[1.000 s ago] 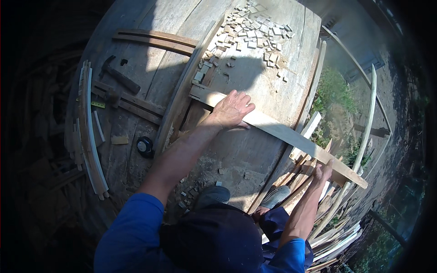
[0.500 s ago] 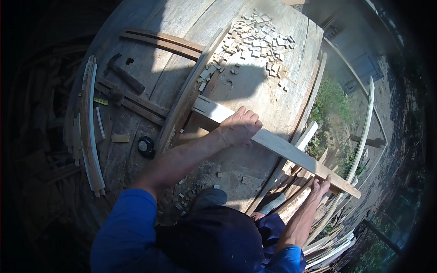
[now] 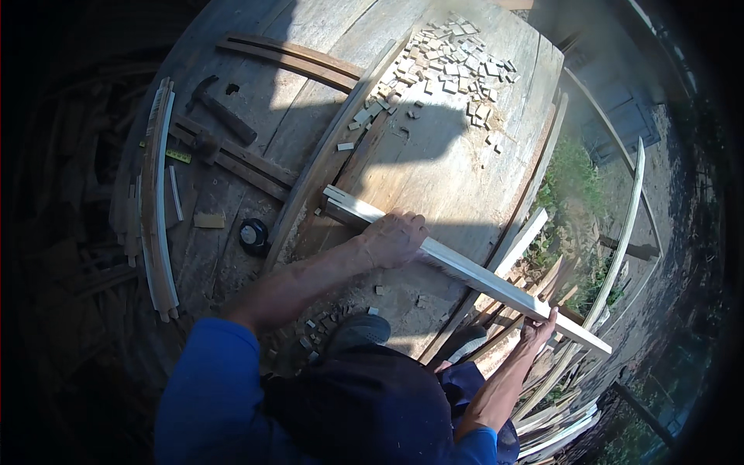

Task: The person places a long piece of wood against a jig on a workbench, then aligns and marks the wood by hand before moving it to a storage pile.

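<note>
In the head view, the left hand and right hand, well apart, are clasped on a wooden bar. Its long axis slants from the slotted end, just beyond the nearer left hand, down past the right hand, rightward.

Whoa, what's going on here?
A person in blue sleeves is holding a long board with both hands. The left hand is over it nearer one end, and the right hand grips it near the other. Lots of little wood pieces lie scattered beyond the board, and a hammer lies off to the left.
</note>
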